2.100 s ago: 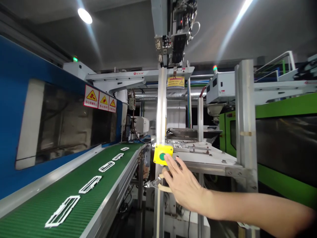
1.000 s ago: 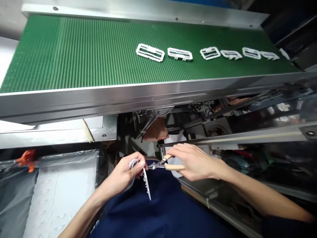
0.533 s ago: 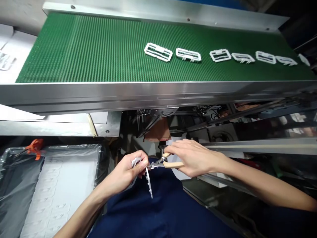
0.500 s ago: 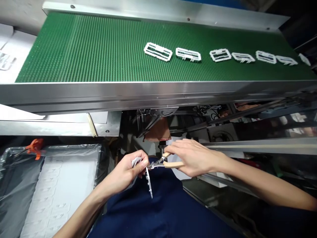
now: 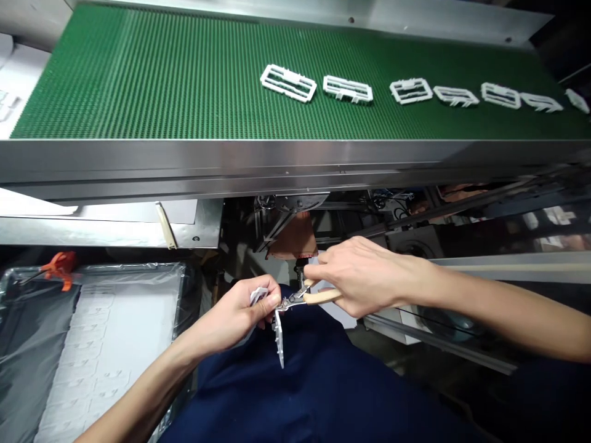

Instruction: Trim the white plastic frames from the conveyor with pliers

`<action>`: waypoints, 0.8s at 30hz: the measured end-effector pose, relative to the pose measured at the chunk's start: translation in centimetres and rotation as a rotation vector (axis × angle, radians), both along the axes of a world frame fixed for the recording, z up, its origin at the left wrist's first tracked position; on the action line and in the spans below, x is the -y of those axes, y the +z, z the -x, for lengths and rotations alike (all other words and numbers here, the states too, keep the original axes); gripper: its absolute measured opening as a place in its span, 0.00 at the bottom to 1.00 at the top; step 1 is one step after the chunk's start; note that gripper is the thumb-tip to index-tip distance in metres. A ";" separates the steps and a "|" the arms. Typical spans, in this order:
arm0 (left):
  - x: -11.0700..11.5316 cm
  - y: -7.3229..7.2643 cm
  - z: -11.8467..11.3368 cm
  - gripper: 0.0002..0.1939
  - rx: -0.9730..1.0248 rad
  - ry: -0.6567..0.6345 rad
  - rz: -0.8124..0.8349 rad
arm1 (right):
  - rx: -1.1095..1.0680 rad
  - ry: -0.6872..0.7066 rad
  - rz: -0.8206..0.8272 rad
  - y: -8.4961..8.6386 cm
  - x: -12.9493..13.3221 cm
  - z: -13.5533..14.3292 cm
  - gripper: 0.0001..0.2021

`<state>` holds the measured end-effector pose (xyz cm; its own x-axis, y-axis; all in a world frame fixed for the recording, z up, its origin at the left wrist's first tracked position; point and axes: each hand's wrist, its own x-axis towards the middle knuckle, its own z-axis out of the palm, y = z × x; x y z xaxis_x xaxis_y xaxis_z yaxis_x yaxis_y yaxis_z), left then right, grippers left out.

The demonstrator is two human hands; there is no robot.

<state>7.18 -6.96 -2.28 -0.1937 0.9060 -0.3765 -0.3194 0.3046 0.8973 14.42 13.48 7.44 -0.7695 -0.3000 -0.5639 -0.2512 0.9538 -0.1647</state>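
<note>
My left hand (image 5: pixel 253 306) is closed round white plastic parts, and one narrow part (image 5: pixel 279 341) hangs down below the fingers. In my right hand (image 5: pixel 355 277) are pliers (image 5: pixel 321 296) with cream-coloured handles. The tips of the pliers meet the white part right beside my left thumb; whether the jaws are fully closed is too small to tell. Both hands are above the dark blue clothing on my lap.
A green conveyor belt (image 5: pixel 175 80) carries several white frames (image 5: pixel 347 90) beyond its metal edge. At the lower left, a plastic-lined box (image 5: pixel 182 295) holds flat white parts, with an orange-handled tool (image 5: pixel 62 269) on its rim. A cream strip (image 5: pixel 166 226) lies on the metal ledge.
The handles of the pliers have come closer together in my right hand. The belt and its frames appear slightly higher in the view, and the left-hand frames have shifted a little left.
</note>
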 end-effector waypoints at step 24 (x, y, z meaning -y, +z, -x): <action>1.3 -2.1 -2.3 0.27 0.110 0.266 0.140 | 0.068 -1.144 0.909 -7.7 3.5 -2.8 0.14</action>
